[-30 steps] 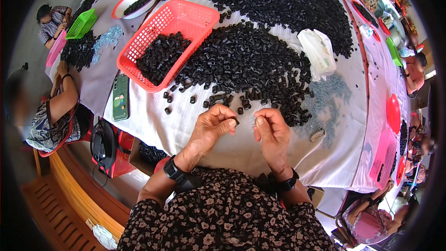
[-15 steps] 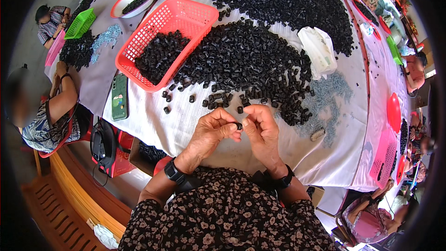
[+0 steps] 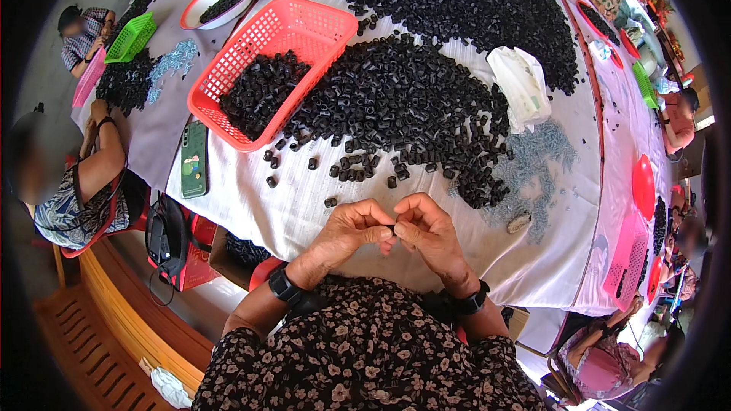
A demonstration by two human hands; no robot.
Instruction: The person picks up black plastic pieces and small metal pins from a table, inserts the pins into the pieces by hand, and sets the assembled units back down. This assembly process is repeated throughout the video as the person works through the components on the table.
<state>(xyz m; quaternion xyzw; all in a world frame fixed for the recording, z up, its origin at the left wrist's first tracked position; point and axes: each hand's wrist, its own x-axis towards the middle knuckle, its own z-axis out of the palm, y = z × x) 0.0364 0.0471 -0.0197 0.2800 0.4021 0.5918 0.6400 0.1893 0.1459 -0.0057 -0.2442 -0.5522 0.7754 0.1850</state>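
At the near edge of the white-clothed table point(image 3: 320, 205), both hands meet just above the cloth, fingertips together. Left hand point(image 3: 352, 230): wrist bent inward, fingers curled, thumb and forefinger pinched on a small black piece point(image 3: 393, 226). Right hand point(image 3: 429, 234): palm turned toward the left hand, fingers arched, thumb and forefinger closed on the same piece from the other side. Piece mostly hidden between the fingertips; shape not clear. Both forearms come up from the lower edge, elbows wide, a black wristband on each wrist. Floral dark sleeves cover the upper arms.

Just beyond the hands, loose black cylinders lie scattered on the cloth, thinning out from a large heap of black cylinders point(image 3: 403, 103) at mid-table. A second, bigger heap point(image 3: 464, 7) lies farther back. A red plastic basket point(image 3: 308, 27), tilted against the near heap, holds more of the same pieces. A green phone point(image 3: 193, 160) lies flat near the left table edge. A white bag point(image 3: 521, 84) sits right of the heap, with a patch of small silvery screws point(image 3: 537, 164) below it. Other people sit round the table's left and right sides.
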